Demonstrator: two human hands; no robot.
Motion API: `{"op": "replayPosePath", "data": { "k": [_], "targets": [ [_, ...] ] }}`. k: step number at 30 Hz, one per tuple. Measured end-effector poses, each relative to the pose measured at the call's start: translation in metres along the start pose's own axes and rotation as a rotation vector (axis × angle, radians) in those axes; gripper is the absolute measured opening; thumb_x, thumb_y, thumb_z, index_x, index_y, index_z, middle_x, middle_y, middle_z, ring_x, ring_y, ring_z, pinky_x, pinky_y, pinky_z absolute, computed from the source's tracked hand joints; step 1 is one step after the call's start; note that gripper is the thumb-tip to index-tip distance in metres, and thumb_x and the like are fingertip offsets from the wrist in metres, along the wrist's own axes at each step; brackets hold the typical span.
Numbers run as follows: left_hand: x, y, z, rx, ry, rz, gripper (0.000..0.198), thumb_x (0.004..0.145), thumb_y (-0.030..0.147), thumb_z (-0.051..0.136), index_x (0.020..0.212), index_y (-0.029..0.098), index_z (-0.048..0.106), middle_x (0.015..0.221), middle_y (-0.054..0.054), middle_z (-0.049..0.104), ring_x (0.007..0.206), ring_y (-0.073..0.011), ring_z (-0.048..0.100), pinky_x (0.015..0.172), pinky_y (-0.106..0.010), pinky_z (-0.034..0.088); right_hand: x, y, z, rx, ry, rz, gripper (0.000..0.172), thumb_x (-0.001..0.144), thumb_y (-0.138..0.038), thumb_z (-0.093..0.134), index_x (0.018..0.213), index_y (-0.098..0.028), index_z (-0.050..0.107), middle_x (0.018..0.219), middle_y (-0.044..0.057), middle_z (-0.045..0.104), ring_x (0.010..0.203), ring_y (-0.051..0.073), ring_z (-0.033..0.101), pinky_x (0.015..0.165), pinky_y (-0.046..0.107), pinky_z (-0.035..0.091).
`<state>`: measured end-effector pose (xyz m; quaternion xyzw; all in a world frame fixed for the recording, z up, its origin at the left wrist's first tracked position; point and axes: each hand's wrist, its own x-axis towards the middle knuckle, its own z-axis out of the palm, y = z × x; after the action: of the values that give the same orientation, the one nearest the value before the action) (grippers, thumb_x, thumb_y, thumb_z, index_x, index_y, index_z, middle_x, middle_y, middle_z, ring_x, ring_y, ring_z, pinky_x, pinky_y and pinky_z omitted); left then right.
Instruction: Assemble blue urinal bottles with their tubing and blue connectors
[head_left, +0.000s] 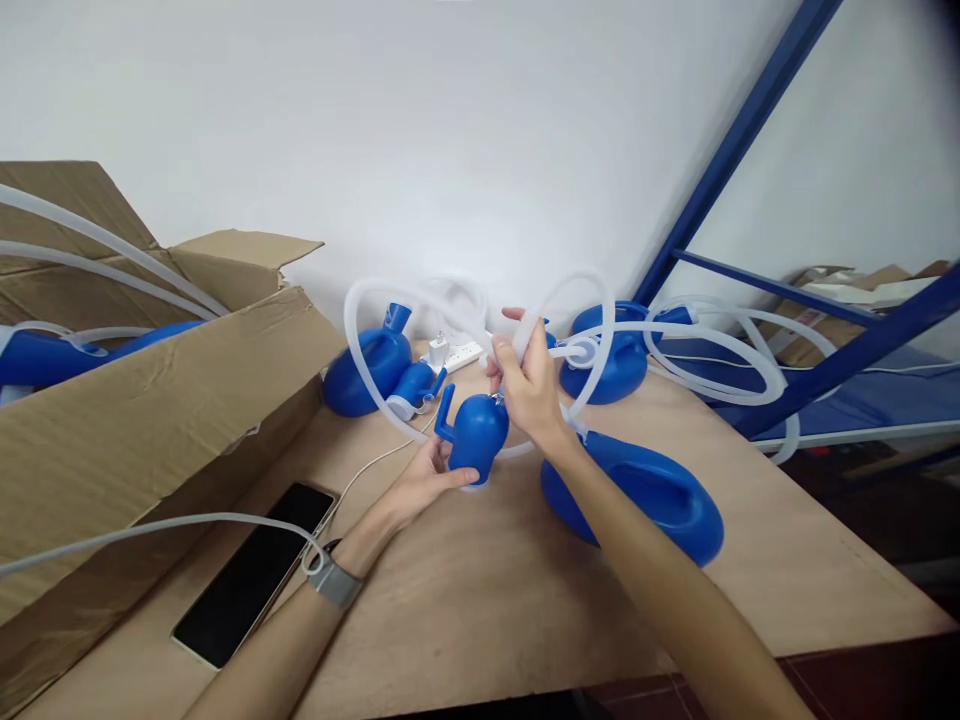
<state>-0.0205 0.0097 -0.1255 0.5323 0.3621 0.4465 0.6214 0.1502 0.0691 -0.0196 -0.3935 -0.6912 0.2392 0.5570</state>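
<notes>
Our left hand [424, 482] is clamped around the underside of a small blue rubber bulb with a side spout [474, 432], held just above the brown wooden tabletop [480, 590]. Our right hand [525, 385] pinches a translucent white flexible tube [525, 335] at the bulb's top. At 5 o'clock lies a large blue basin-shaped rubber bag [645, 495]. At 8 o'clock lies a black smartphone [251, 575], beside an open cardboard box [142, 420].

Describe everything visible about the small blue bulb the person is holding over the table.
The blue bulb looks like smooth, glossy plastic or rubber, rounded, with a short angled blue spout on its upper left. It is held just above the wooden table. The left hand cups it from below; the right hand pinches a translucent white tube at its top.
</notes>
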Motion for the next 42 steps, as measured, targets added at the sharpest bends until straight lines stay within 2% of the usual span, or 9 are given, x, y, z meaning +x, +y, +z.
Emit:
{"op": "replayPosePath", "data": {
  "k": [4, 7, 10, 13, 17, 22, 28, 35, 42],
  "targets": [
    [-0.003, -0.004, -0.011, 0.031, 0.228, 0.016, 0.082, 0.066, 0.048, 0.090, 0.135, 0.022, 0.056, 0.137, -0.013, 0.066, 0.125, -0.0327, 0.065, 0.101, -0.044, 0.055, -0.008, 0.007, -0.004, -0.037, 0.079, -0.075, 0.050, 0.102, -0.051, 0.052, 0.145, -0.025, 0.047, 0.099, 0.007, 0.070, 0.092, 0.026, 0.071, 0.089, 0.044, 0.058],
    [-0.005, -0.005, -0.024, 0.093, 0.430, 0.060, 0.087, 0.064, 0.054, 0.089, 0.136, 0.023, 0.051, 0.138, -0.011, 0.063, 0.124, -0.0317, 0.064, 0.097, -0.039, 0.055, -0.024, 0.001, -0.016, -0.239, 0.187, -0.169, 0.060, 0.093, -0.055, 0.065, 0.143, -0.024, 0.054, 0.129, 0.015, 0.060, 0.129, 0.036, 0.055, 0.113, 0.059, 0.043],
    [-0.007, -0.004, -0.028, 0.150, 0.486, 0.132, 0.088, 0.060, 0.052, 0.091, 0.133, 0.024, 0.050, 0.130, -0.008, 0.064, 0.118, -0.0295, 0.065, 0.095, -0.037, 0.055, -0.062, -0.003, -0.022, -0.231, 0.177, -0.047, 0.058, 0.092, -0.053, 0.069, 0.142, -0.028, 0.057, 0.121, 0.012, 0.060, 0.122, 0.035, 0.057, 0.111, 0.061, 0.045],
    [-0.012, -0.004, -0.021, 0.269, 0.484, 0.257, 0.079, 0.063, 0.049, 0.092, 0.126, 0.024, 0.050, 0.120, -0.007, 0.067, 0.111, -0.0280, 0.067, 0.093, -0.039, 0.055, -0.104, 0.004, -0.014, 0.108, 0.003, 0.195, 0.068, 0.093, -0.044, 0.071, 0.153, -0.035, 0.042, 0.110, 0.005, 0.065, 0.105, 0.027, 0.067, 0.099, 0.051, 0.056],
    [-0.021, -0.011, -0.004, 0.460, 0.432, 0.298, 0.080, 0.066, 0.046, 0.093, 0.128, 0.023, 0.049, 0.122, -0.009, 0.069, 0.110, -0.0302, 0.069, 0.096, -0.045, 0.055, -0.119, 0.023, 0.008, 0.518, -0.128, 0.474, 0.092, 0.073, -0.042, 0.090, 0.151, -0.035, 0.041, 0.138, 0.008, 0.063, 0.121, 0.029, 0.067, 0.106, 0.051, 0.055],
    [-0.025, -0.017, 0.006, 0.524, 0.342, 0.248, 0.072, 0.070, 0.046, 0.091, 0.129, 0.024, 0.055, 0.124, -0.010, 0.072, 0.114, -0.0336, 0.069, 0.098, -0.047, 0.055, -0.101, 0.034, 0.018, 0.663, -0.187, 0.535, 0.055, 0.064, -0.042, 0.095, 0.112, -0.027, 0.071, 0.114, 0.006, 0.078, 0.111, 0.033, 0.073, 0.105, 0.054, 0.056],
    [-0.024, -0.002, 0.001, 0.457, 0.362, 0.217, 0.030, 0.094, 0.048, 0.066, 0.110, 0.022, 0.067, 0.111, -0.007, 0.074, 0.105, -0.0262, 0.069, 0.090, -0.038, 0.056, -0.109, 0.039, 0.015, 0.668, -0.147, 0.559, 0.045, 0.063, -0.039, 0.094, 0.102, -0.030, 0.075, 0.107, 0.002, 0.080, 0.108, 0.035, 0.074, 0.104, 0.058, 0.055],
    [-0.024, 0.001, 0.003, 0.356, 0.284, 0.143, 0.038, 0.091, 0.055, 0.069, 0.078, 0.020, 0.062, 0.081, -0.001, 0.068, 0.078, -0.0185, 0.064, 0.067, -0.027, 0.053, -0.120, 0.059, 0.021, 0.793, -0.011, 0.653, 0.041, 0.060, -0.043, 0.094, 0.093, -0.030, 0.073, 0.093, 0.000, 0.080, 0.099, 0.034, 0.075, 0.099, 0.055, 0.058],
    [-0.022, -0.003, 0.004, 0.178, 0.257, 0.145, 0.033, 0.096, 0.055, 0.066, 0.099, 0.023, 0.057, 0.112, -0.008, 0.074, 0.116, -0.0256, 0.068, 0.101, -0.041, 0.054, -0.114, 0.059, 0.019, 0.903, 0.114, 0.786, 0.052, 0.065, -0.042, 0.091, 0.107, -0.024, 0.067, 0.101, 0.004, 0.079, 0.110, 0.033, 0.073, 0.099, 0.051, 0.058]
  ]
}}
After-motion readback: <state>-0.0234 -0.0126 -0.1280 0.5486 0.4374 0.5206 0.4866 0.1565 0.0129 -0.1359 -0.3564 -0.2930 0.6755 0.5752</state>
